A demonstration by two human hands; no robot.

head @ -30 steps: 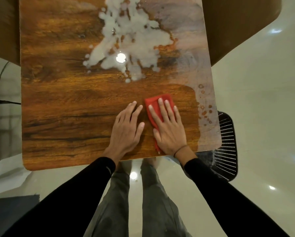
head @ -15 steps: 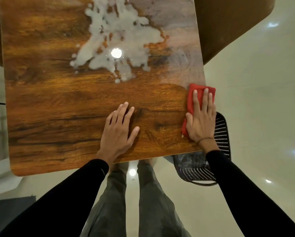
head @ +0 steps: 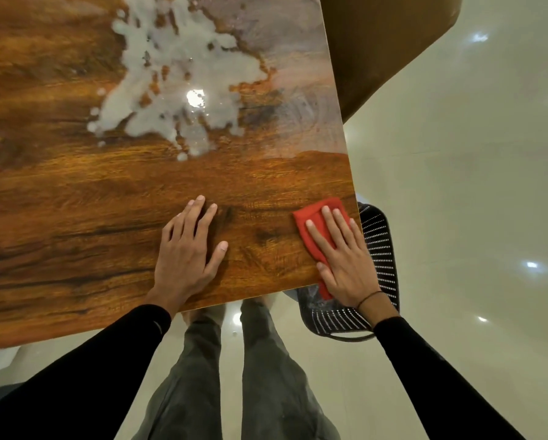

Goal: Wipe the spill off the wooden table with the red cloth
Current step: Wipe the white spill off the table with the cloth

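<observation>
Spill [head: 177, 100] lay far across the wooden surface [head: 75, 201], while the red cloth [head: 317, 223] was pinned at the near right corner under the right hand [head: 342, 258], fingers [head: 317, 231] spread flat, probably for even pressure, and the left hand [head: 187, 252] was laid open, seemingly as a brace.

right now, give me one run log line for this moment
left hand flat on wooden table | right hand pressing red cloth at near right corner | white spill unwiped | black basket below
</observation>
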